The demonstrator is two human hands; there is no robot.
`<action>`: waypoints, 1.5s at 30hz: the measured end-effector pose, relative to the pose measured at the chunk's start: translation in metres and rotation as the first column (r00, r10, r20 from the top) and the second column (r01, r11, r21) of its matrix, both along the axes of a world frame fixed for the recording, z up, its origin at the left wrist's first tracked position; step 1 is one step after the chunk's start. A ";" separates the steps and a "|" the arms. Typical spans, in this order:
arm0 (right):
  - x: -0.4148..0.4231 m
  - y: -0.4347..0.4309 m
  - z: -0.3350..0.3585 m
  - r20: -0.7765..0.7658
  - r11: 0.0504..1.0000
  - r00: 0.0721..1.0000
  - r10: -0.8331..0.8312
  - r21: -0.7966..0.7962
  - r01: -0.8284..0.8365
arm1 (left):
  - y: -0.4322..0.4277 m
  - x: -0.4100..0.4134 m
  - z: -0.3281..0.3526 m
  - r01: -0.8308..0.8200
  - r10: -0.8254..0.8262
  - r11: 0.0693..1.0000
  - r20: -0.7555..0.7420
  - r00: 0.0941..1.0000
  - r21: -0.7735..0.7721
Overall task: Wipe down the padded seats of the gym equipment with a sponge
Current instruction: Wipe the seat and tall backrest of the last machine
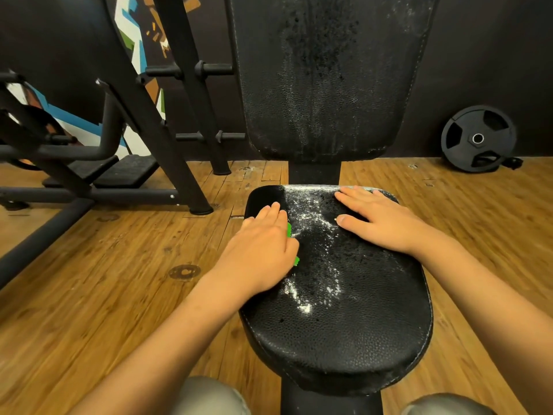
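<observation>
- Black textured padded seat (344,324) is seen at centre, w/ white powdery streaks (311,217) spread over its far and middle parts; the far-left corner looks dark and clean.
- Left hand (263,244) is laid palm-down at the seat's left edge, fingers straight and close together.
- Bright green sponge (289,230) is pressed onto the seat under that hand. Only two small green bits are seen at the thumb side, the rest is hidden.
- Whether the thumb is hooked round the sponge can't be told.
- Right hand (380,223) is spread flat on the seat's far-right part, fingers straight and slightly apart, thumb out to the left. Nothing is held; only the seat is touched.
- The hands are kept well apart, w/ the white streaks between them.
- Upright black padded backrest (323,85) stands behind the seat, also speckled white.
- Wooden plank floor (119,265) lies below, w/ a black metal machine frame (167,130) at left and a black weight plate (478,139) leaned on the dark wall at right.
</observation>
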State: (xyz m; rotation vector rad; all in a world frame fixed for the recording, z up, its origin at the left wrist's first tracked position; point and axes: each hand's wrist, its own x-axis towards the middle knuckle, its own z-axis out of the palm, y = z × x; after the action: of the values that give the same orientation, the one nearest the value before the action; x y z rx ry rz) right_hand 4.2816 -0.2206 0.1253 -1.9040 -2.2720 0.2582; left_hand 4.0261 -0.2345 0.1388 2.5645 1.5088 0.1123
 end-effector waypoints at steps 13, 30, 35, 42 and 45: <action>0.000 0.000 -0.001 0.003 1.000 1.000 0.008 -0.001 -0.008 | -0.075 -0.023 0.000 0.016 -0.011 0.998 0.069 0.998 -0.068; 0.000 0.001 -0.001 0.005 1.000 1.000 0.014 0.015 -0.014 | 0.050 0.012 0.001 -0.011 0.011 0.999 -0.006 1.000 -0.030; 0.002 0.003 -0.003 0.014 1.000 1.000 0.016 0.012 -0.016 | 0.087 0.025 0.004 0.005 -0.006 1.000 -0.027 1.000 -0.028; 0.003 0.002 -0.001 0.017 1.000 1.000 0.013 0.009 -0.013 | 0.124 0.034 0.011 -0.028 0.028 0.999 -0.012 1.000 -0.037; 0.001 0.001 0.000 0.024 1.000 1.000 0.016 0.006 -0.016 | 0.126 0.034 0.008 -0.020 0.020 1.000 -0.008 1.000 -0.009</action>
State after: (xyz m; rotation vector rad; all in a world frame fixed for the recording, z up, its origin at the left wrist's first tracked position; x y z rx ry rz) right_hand 4.2824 -0.2197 0.1249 -1.8972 -2.3010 0.2318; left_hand 4.0604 -0.1089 0.1465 2.5466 1.5342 0.0974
